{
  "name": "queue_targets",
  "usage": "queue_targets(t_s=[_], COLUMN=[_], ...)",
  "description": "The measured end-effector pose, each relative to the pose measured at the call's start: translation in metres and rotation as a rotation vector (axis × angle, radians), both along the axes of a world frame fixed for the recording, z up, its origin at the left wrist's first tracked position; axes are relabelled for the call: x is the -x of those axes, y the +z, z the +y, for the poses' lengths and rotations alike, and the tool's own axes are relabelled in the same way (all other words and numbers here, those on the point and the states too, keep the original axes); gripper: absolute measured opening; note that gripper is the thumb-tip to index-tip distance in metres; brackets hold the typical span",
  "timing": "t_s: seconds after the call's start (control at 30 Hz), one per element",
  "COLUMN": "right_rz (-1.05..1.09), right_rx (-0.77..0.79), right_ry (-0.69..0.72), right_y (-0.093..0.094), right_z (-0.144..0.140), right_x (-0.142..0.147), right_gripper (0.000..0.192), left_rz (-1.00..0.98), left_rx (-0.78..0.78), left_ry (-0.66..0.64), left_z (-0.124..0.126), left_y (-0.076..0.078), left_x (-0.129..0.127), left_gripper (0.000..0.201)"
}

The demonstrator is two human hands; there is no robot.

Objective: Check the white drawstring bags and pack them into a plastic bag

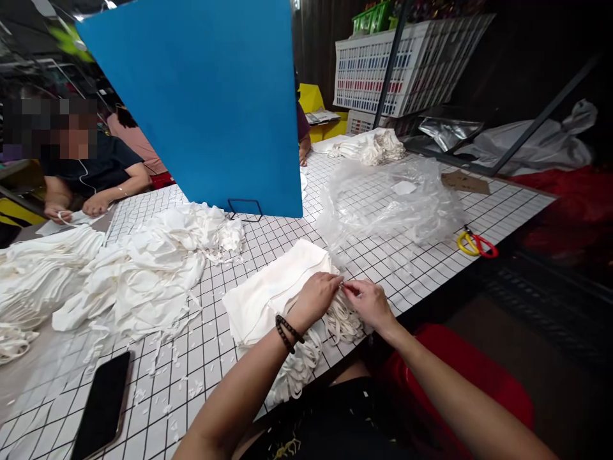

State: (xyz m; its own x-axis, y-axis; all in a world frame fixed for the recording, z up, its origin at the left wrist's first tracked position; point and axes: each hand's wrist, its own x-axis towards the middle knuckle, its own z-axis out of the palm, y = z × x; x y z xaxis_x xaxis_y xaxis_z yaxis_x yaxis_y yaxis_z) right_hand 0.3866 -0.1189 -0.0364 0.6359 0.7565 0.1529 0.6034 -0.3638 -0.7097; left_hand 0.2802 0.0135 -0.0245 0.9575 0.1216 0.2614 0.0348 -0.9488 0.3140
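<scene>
A stack of folded white cloth pieces (278, 287) lies on the table close to my body, with many thin white straps (345, 322) bunched along its near right side. My left hand (316, 297) rests over the right part of this stack, fingers bent and pinched together at the tips. Right beside it, my right hand (370, 303) pinches with thumb and forefinger. The fingertips of both hands almost meet over what looks like a white strap end; most of it is hidden by the fingers. A dark beaded bracelet (287, 332) circles my left wrist.
Heaped white cloth (138, 275) covers the left. A black phone (103, 406) lies nearby among white scraps. Blue board (205, 108) stands ahead; crumpled clear plastic (393, 198) and red-yellow scissors (476, 244) lie right. A co-worker (90, 160) handles white cloth at left.
</scene>
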Motion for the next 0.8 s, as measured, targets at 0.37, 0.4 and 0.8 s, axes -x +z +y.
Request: queue_targets(t_s=[0.37, 0.4, 0.8], right_rz=[0.294, 0.216, 0.327], right_rx=[0.305, 0.318, -0.446], right_ry=[0.077, 0.029, -0.446], right_y=[0.031, 0.034, 0.055], right_z=[-0.125, -0.139, -0.134], right_x=[-0.049, -0.054, -0.064], right_gripper=[0.031, 0.030, 0.035], left_rz=[-0.002, -0.014, 0.025], left_rx=[-0.066, -0.064, -0.066], left_ry=[0.076, 0.071, 0.049], left_z=[0.005, 0.004, 0.001], left_y=[-0.014, -0.014, -0.010], left_x=[0.000, 0.000, 0.000], left_gripper=[0.020, 0.020, 0.019])
